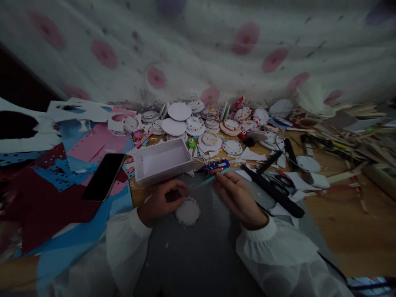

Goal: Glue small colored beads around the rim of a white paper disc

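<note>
My left hand curls its fingers round the edge of a round white paper disc with a dotted coloured rim, lying on a grey cutting mat. My right hand pinches a thin teal stick-like tool, its tip pointing left toward the disc. A blue cutter lies just beyond the right fingertips. Both arms wear white sleeves.
A shallow white box stands behind the left hand, a black phone to its left on pink, blue and red paper sheets. Several decorated discs pile at the back. A long black tool and wooden sticks lie right.
</note>
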Action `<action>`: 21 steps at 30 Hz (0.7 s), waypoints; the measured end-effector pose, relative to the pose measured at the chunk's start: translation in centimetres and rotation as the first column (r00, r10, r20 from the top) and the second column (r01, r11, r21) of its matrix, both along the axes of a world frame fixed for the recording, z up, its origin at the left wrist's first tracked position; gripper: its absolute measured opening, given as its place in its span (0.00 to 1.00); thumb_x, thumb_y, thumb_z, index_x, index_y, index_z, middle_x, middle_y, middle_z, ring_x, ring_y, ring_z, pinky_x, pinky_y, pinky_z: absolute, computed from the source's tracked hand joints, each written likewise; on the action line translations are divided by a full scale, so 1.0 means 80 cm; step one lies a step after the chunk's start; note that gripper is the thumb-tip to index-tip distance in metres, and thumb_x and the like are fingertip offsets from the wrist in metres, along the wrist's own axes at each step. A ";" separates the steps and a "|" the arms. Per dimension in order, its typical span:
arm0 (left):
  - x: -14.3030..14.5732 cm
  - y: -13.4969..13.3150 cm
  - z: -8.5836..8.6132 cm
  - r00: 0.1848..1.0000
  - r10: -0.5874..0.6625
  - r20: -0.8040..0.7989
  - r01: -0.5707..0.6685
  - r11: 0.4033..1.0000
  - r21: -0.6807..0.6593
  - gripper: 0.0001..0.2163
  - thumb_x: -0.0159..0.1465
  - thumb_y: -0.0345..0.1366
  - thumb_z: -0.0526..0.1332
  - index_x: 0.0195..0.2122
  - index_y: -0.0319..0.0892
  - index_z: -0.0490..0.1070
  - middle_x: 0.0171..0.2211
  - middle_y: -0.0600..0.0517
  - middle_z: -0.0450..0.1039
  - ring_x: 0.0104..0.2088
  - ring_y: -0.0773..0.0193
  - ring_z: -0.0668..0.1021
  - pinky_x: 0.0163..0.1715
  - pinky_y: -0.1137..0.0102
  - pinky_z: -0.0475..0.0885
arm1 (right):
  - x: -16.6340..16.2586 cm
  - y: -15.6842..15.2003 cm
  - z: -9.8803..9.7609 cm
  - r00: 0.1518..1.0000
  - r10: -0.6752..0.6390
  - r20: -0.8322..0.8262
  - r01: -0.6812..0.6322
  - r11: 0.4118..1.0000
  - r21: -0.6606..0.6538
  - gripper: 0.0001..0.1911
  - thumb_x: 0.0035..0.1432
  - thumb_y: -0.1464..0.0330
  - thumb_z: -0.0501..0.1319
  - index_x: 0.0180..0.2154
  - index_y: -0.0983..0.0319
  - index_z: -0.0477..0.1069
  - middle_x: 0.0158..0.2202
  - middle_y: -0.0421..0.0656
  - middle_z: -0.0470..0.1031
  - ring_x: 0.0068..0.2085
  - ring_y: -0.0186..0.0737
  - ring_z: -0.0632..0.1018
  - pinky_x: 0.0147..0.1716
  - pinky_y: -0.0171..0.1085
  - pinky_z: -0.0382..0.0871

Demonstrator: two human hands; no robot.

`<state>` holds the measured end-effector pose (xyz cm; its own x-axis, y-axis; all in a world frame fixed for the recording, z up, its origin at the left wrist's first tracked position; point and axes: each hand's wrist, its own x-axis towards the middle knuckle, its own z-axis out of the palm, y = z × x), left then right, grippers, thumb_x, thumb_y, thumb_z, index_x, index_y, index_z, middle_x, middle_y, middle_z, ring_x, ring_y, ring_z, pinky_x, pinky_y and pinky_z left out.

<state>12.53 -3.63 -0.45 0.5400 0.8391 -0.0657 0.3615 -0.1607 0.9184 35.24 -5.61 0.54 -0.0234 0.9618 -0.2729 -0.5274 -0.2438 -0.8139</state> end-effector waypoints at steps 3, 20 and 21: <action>0.001 -0.001 -0.001 0.994 0.077 0.080 -0.071 0.995 -0.073 0.10 0.59 0.38 0.64 0.40 0.40 0.69 0.32 0.51 0.72 0.33 0.66 0.75 0.33 0.73 0.71 | -0.001 -0.001 -0.003 1.000 -0.006 0.010 0.005 0.999 0.038 0.12 0.48 0.60 0.70 0.33 0.58 0.76 0.34 0.38 0.74 0.34 0.31 0.73 0.35 0.30 0.70; 0.005 -0.004 0.002 0.992 0.042 0.123 -0.013 0.974 -0.224 0.13 0.58 0.39 0.65 0.41 0.40 0.69 0.33 0.52 0.70 0.31 0.67 0.73 0.31 0.73 0.70 | -0.004 0.000 -0.009 0.876 -0.041 0.480 -0.061 0.979 0.195 0.17 0.53 0.53 0.64 0.32 0.61 0.71 0.30 0.41 0.76 0.28 0.36 0.77 0.29 0.36 0.74; 0.005 -0.004 0.002 0.992 0.033 0.120 -0.007 0.976 -0.218 0.13 0.59 0.39 0.65 0.41 0.40 0.69 0.33 0.52 0.70 0.32 0.67 0.73 0.32 0.73 0.70 | -0.004 0.000 -0.009 0.874 -0.042 0.483 -0.063 0.978 0.199 0.18 0.53 0.53 0.63 0.33 0.61 0.71 0.29 0.41 0.76 0.28 0.36 0.77 0.29 0.36 0.74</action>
